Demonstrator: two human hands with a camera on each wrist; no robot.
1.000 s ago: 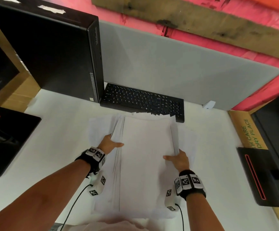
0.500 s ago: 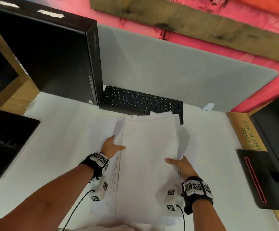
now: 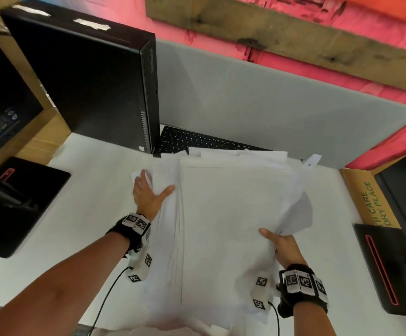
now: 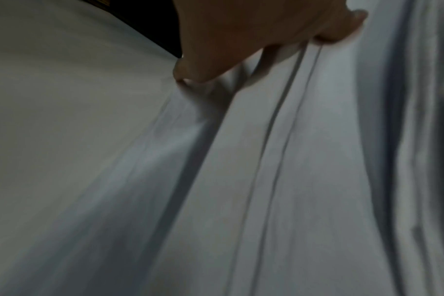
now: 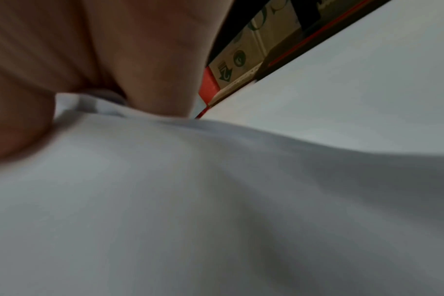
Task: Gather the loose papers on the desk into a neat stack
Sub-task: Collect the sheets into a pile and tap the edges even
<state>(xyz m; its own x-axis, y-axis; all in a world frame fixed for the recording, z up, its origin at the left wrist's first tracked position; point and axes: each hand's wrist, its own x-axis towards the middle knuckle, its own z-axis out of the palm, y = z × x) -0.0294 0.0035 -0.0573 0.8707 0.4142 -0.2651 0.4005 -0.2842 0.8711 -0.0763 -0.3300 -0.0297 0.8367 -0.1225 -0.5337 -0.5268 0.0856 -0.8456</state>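
Lying across the middle of the white desk (image 3: 39, 238): one pile of loose white papers (image 3: 226, 226), sheets fanned and uneven, left edges stepped in layers, far edges ragged and overlapping the black keyboard (image 3: 197, 140) behind. Left hand (image 3: 148, 194): on the pile's left margin, thumb spread onto the top sheets, fingers reaching forward among the offset sheet edges; the left wrist view shows fingertips (image 4: 188, 74) down on the paper layers, fingers fairly straight, nothing pinched that can be made out. Right hand (image 3: 283, 246): at the pile's right edge, thumb on top and fingers under, gripping a fold of sheets that lifts and curls upward there; the right wrist view shows paper bunched against the palm. Both wrists: black straps with printed marker tags. Surroundings: black computer tower (image 3: 88, 88) upright at the desk's far left, just beside the keyboard; grey divider panel (image 3: 269, 105) along the back; cardboard box (image 3: 371, 200) with green print at the right; black case with red trim (image 3: 391, 267) near it; another black case (image 3: 15, 204) at the left.
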